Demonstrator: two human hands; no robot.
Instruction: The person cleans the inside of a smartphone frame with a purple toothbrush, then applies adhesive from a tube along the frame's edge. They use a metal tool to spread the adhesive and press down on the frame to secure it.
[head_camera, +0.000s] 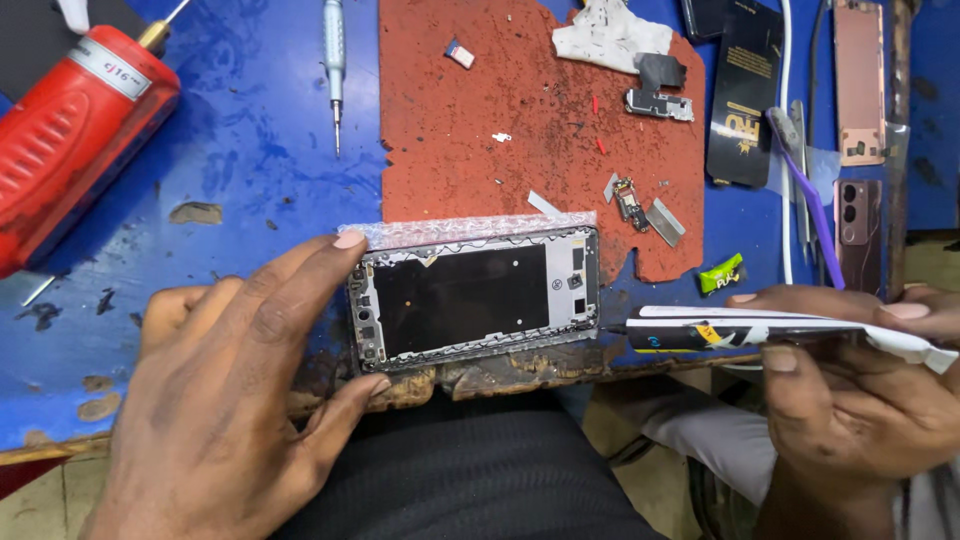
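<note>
Phone frame (475, 297) flat at front edge of blue worktop (250, 150), screen side down, inner side up. Left hand (235, 380) open, index finger and thumb bracing frame's left end. Right hand (850, 380) closed on glue tube (760, 328), nozzle tip touching frame's right edge. Red mat (480, 110) behind frame, small parts on it. Red tool (70, 140) far left, screwdriver (334, 60) beside mat.

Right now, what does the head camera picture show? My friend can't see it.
A person's left hand steadies an opened phone frame at the edge of a blue workbench, while the right hand aims a glue tube at its side. Small phone parts lie on a red mat behind.
</note>
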